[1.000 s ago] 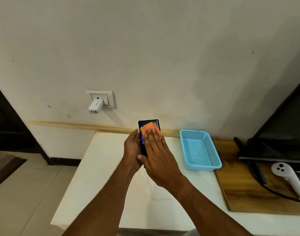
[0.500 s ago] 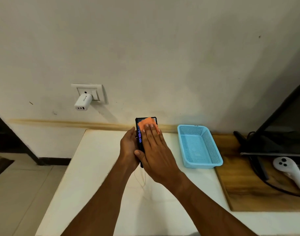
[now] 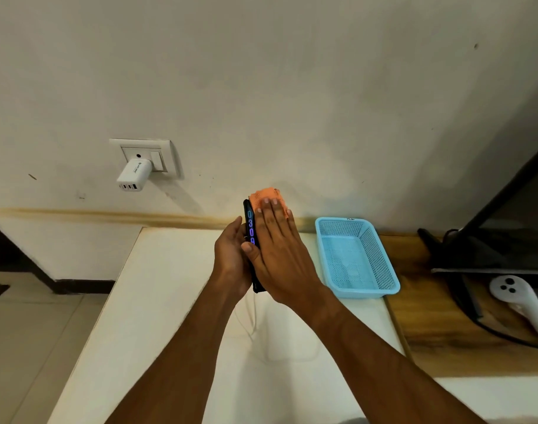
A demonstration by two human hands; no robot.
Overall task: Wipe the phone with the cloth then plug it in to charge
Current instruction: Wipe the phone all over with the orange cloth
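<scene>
A black phone (image 3: 250, 223) with lit digits on its screen is held upright over the white table. My left hand (image 3: 231, 258) grips it from the left and behind. My right hand (image 3: 280, 255) lies flat with straight fingers, pressing an orange cloth (image 3: 266, 198) against the screen; the cloth pokes out above the fingertips at the phone's top end. A white charger (image 3: 133, 175) with several ports sits in the wall socket at the left. A thin white cable (image 3: 252, 316) lies on the table under my hands; its ends are hidden.
A light blue mesh basket (image 3: 381, 258) stands just right of my hands. Further right lie a wooden board (image 3: 429, 338), a dark monitor (image 3: 506, 228), black cables and a white controller (image 3: 520, 298). The white table (image 3: 157, 301) ends at the left, above tiled floor.
My right hand has slid the cloth up the screen to the phone's top edge. The phone has turned more edge-on. The camera has shifted a little.
</scene>
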